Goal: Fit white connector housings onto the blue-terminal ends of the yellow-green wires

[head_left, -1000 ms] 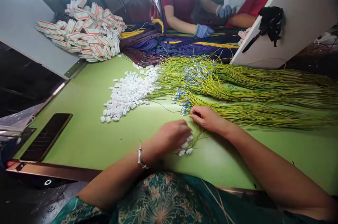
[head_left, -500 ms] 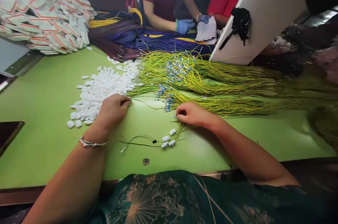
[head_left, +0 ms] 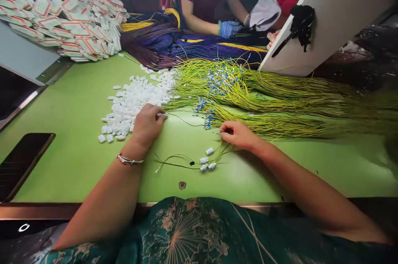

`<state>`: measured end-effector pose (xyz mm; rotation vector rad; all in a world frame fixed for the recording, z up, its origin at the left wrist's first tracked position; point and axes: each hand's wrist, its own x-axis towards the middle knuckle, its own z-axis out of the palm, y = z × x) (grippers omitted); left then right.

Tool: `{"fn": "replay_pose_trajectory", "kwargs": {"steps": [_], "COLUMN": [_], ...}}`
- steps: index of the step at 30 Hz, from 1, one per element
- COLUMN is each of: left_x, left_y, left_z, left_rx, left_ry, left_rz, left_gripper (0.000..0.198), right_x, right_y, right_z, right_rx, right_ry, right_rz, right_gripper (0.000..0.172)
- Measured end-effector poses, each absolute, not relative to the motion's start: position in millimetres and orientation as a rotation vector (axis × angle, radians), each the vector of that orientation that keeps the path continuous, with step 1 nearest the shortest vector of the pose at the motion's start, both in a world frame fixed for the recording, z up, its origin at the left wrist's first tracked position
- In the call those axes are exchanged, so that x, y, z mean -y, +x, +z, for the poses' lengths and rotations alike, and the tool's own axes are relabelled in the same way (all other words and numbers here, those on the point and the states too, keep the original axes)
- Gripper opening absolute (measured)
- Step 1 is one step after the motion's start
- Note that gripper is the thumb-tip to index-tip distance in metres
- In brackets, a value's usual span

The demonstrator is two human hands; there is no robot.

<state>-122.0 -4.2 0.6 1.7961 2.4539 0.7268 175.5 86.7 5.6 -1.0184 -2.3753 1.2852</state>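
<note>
My left hand (head_left: 148, 123) rests at the near edge of a heap of small white plastic connectors (head_left: 137, 100), fingers curled and pinching one white piece at its tips. My right hand (head_left: 236, 134) is closed in a pinch on a thin yellow-green wire beside the blue-tipped wire ends (head_left: 209, 118). Long bundles of yellow-green wires (head_left: 280, 102) run off to the right. Between my hands lie a few wires with white connectors fitted (head_left: 207, 161) and a loose dark wire (head_left: 174, 162).
A green table (head_left: 77, 147) carries a dark phone (head_left: 21, 164) at the left edge. Stacked red-and-white labelled parts (head_left: 68, 19) sit at the back left. Purple and yellow wire bundles (head_left: 174, 46) lie behind. Another person's blue-gloved hand (head_left: 228, 28) works across the table. A white board (head_left: 329, 15) leans at right.
My left hand left the finished connectors near my right hand and reached to the white connector heap, staying there. The right hand stayed by the blue wire tips. The view shifted.
</note>
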Motion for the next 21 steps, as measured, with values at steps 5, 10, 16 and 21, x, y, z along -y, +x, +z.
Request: {"fn": "replay_pose_trajectory", "kwargs": {"steps": [5,10,16,21], "left_x": [16,26,11,-4], "left_y": [-122,-116,-45,6], "left_z": [6,25,44,16], "left_rx": [-2.591,-2.498,-1.723,-1.248], "left_ry": [1.569,1.146,0.853,0.524], "left_rz": [0.856,1.174,1.304,1.237], "left_gripper": [0.022,0.026,0.031,0.029], "right_x": [-81,-81,-79,-74], "right_y": [176,177,181,184], "right_z": [1,-2,-4,1], "right_rx": [2.147,2.095,2.07,2.056], "right_ry": [-1.058,-1.054,-1.0,-0.956], "right_rz": [1.339,1.317,1.265,1.176], "right_gripper": [0.009,0.009,0.006,0.004]}}
